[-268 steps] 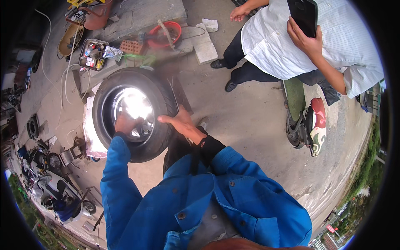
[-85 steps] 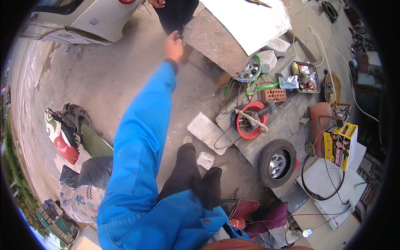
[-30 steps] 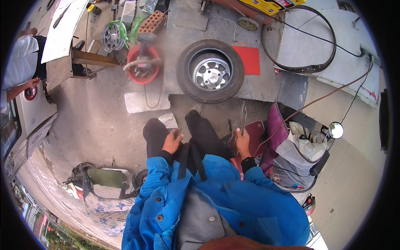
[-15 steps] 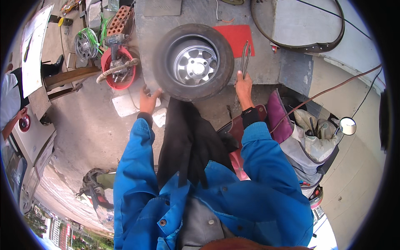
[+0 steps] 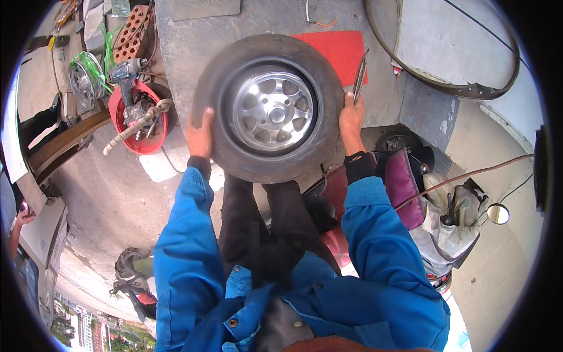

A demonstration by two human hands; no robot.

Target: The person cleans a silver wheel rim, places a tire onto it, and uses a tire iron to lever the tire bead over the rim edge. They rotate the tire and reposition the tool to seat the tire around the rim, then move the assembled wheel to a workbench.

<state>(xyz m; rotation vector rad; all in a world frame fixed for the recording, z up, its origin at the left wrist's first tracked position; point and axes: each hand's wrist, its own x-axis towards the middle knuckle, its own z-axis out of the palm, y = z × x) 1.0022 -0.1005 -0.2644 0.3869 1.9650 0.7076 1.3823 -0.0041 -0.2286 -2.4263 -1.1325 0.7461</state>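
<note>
A black tyre (image 5: 270, 167) on a silver spoked wheel rim (image 5: 277, 114) is up in front of my legs, its face toward me. My left hand (image 5: 199, 138) grips the tyre's left side, thumb on the sidewall and fingers hidden behind. Against the right side lies my right hand (image 5: 352, 120), closed around long, slim metal bars that look like tyre levers (image 5: 359, 76). Their upper ends stick out past my fingers, over a flat red sheet (image 5: 328, 44) on the grey surface (image 5: 182, 47).
At the left stands a red bucket (image 5: 115, 111) holding metal parts, with a power wrench (image 5: 125, 79) at it. A perforated brick (image 5: 134, 35) lies beyond. On the right are a purple-edged bag (image 5: 404, 188) and a round mirror (image 5: 498, 214). Another person's hand (image 5: 24, 218) shows far left.
My left hand, apart from the tyre before, now grips its left side. The tyre looks larger and nearer to me. My right hand has come against its right side, still holding the tyre levers.
</note>
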